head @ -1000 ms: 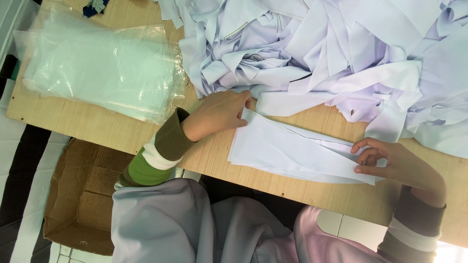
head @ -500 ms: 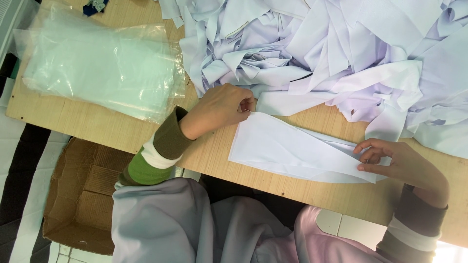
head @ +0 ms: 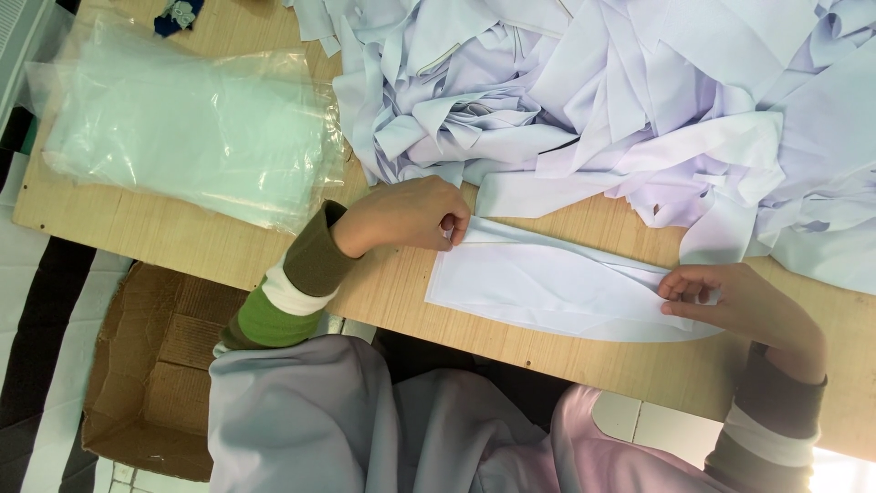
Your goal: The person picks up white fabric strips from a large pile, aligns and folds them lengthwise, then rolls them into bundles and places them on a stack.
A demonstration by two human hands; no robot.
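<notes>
A flat, long piece of white fabric (head: 557, 288) lies on the wooden table (head: 137, 228) in front of me. My left hand (head: 406, 215) pinches its left end, fingers curled over the folded top edge. My right hand (head: 730, 301) pinches the right end between thumb and fingers. Both hands hold the piece stretched flat on the table surface. Just beyond it lies a big heap of white fabric pieces (head: 620, 110).
A stack of clear plastic bags (head: 182, 137) lies on the table at the left. An open cardboard box (head: 155, 374) sits on the floor below the table's edge. A small dark scrap (head: 178, 14) lies at the far left corner.
My left hand has closed and shifted slightly along the fabric's left end. My right hand has tightened its pinch on the right end. The piece lies a little flatter.
</notes>
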